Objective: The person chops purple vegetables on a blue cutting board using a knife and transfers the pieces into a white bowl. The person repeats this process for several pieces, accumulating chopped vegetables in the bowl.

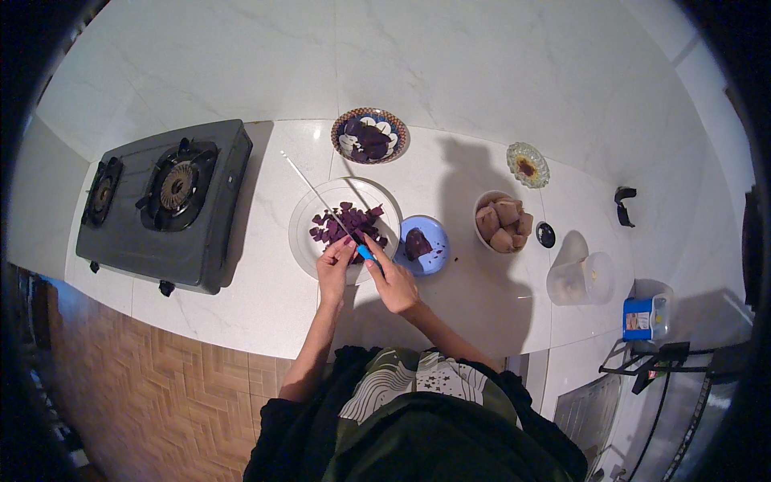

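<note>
My right hand (394, 288) grips a knife by its blue handle (367, 253). The long thin blade (313, 191) slants up and left over a white plate (300, 256). On that plate lies a heap of diced purple sweet potato (337, 224). My left hand (335, 260) pinches a small purple piece (347, 240) beside the base of the blade, above the plate's near part. Touching or close to the plate's right rim is a small blue plate (438, 232), which bears a larger purple chunk (417, 244) and some crumbs.
Behind stands a patterned bowl (400, 125) of dark purple pieces. To the right are a tub (482, 238) of pale brown chunks, a glass dish (513, 158), a black lid (546, 235) and a translucent container (581, 280). A two-burner gas stove (205, 253) occupies the left.
</note>
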The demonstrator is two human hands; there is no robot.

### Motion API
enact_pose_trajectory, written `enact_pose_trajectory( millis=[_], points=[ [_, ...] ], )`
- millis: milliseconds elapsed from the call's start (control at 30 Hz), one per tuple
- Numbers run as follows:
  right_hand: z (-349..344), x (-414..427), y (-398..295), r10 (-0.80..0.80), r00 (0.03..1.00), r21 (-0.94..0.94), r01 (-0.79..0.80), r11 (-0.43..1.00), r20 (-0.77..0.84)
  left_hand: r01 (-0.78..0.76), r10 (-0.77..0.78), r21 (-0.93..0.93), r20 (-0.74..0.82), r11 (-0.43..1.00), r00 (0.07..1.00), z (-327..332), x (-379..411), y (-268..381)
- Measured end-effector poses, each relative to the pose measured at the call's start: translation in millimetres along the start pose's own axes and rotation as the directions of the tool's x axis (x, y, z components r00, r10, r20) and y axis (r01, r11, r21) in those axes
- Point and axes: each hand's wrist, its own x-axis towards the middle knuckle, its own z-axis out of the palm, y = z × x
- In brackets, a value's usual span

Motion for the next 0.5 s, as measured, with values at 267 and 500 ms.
enact_pose_trajectory(
  millis=[267, 500],
  points=[
    [0.3, -2.2, -4.3, 0.048, 0.999, 0.093, -0.049, 0.994, 0.013, -0.119, 0.122, 0.050, -0.048, 0.992, 0.991, 5.7, -2.7, -1.3],
    [10.6, 3.4, 9.6, 0.107, 0.993, 0.302, -0.115, 0.947, 0.043, -0.204, 0.212, 0.176, -0.032, 0.963, 0.977, 7.0, -6.2, -4.3]
  ],
)
